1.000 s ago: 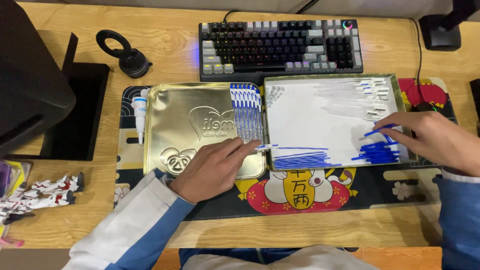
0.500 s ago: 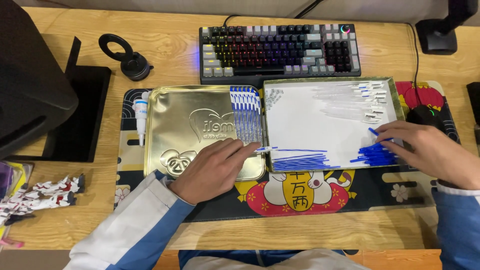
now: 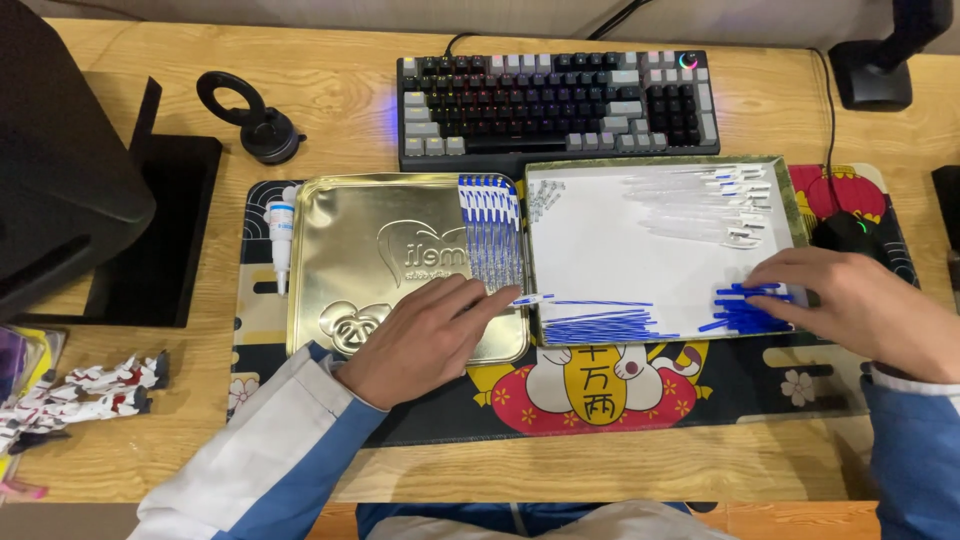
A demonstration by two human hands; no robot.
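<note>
My left hand (image 3: 425, 340) lies on a gold tin lid (image 3: 350, 250), its fingertips pinching a white and blue pen (image 3: 530, 298) that crosses onto the white tray (image 3: 620, 260). A row of finished pens (image 3: 490, 230) lines the lid's right edge. My right hand (image 3: 860, 310) curls over a pile of blue pen parts (image 3: 738, 318) at the tray's near right corner, with blue pieces poking out from under its fingers. Thin blue refills (image 3: 600, 325) lie along the tray's near edge. Clear barrels (image 3: 700, 205) fill its far right.
A lit keyboard (image 3: 560, 100) sits behind the tray, a black mouse (image 3: 845, 230) to its right. A small white bottle (image 3: 282, 235) lies left of the lid. A black ring stand (image 3: 255, 120) and a dark screen (image 3: 60, 180) are at the left, with printed wrappers (image 3: 80, 385) near the desk's front.
My right hand has drawn back from the middle right of the tray to the blue pile at its near corner. My left hand has stayed on the lid.
</note>
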